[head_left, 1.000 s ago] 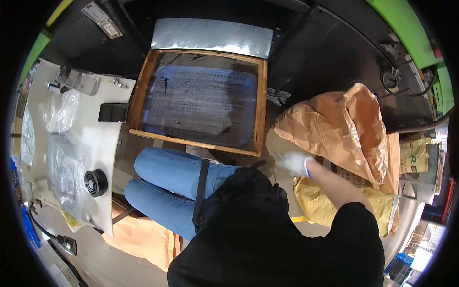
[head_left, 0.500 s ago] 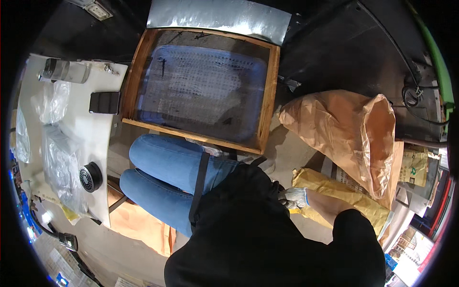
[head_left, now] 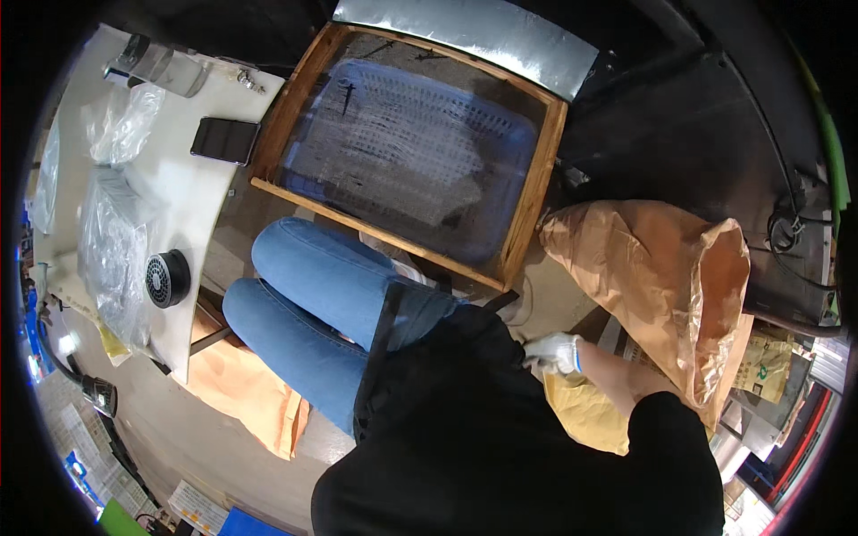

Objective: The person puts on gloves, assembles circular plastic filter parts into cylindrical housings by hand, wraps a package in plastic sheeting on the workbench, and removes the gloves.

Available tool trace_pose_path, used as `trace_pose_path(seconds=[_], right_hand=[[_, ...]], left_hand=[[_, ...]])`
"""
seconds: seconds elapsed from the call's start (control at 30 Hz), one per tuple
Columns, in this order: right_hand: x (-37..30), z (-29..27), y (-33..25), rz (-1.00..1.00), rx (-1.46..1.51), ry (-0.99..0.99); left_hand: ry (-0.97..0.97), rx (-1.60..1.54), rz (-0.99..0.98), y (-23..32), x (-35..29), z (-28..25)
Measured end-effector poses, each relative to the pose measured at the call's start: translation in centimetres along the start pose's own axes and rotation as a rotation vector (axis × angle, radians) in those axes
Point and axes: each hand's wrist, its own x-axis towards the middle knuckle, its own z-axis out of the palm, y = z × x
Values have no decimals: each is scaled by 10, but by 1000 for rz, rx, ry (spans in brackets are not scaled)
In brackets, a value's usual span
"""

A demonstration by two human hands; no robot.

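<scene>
The right hand [head_left: 554, 354], in a white glove, sits low at the person's right side, drawn in against the dark top and touching the upper edge of a yellow paper bag [head_left: 590, 415] that lies just beneath it. Whether the fingers are curled on the bag or only resting there cannot be told — the glove is half hidden. A second ago this hand was raised farther right, against the big brown paper sack [head_left: 666, 277]; half a second ago it had already dropped toward the yellow bag, and now it lies closer to the body. The sack stands open-mouthed to the right, near but apart from the hand. The left hand is out of sight. Farther off, the wooden-framed tray [head_left: 534, 192] holds a blue basket [head_left: 411, 152] — unmoved. A dark phone [head_left: 224, 139] lies on the white table [head_left: 192, 210] to the left.
</scene>
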Motion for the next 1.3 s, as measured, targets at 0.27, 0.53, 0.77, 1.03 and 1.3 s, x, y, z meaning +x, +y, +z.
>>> trace_pose_path(seconds=[0.27, 0.53, 0.77, 1.03, 1.3], right_hand=[[-80, 52, -105, -706, -242, 292], [-81, 110, -143, -877, -1184, 185], [-94, 143, -177, -1393, -1110, 593], [-68, 125, -194, -1287, -1121, 483], [-100, 82, -182, -1065, -1024, 626]], left_hand=[[70, -102, -15, -7, -17, -4], [-289, 103, 480, 82, -8, -23], [-309, 226, 559, 112, -49, 2], [-461, 77, 265, 95, -40, -1], [318, 461, 324, 82, 11, -34]])
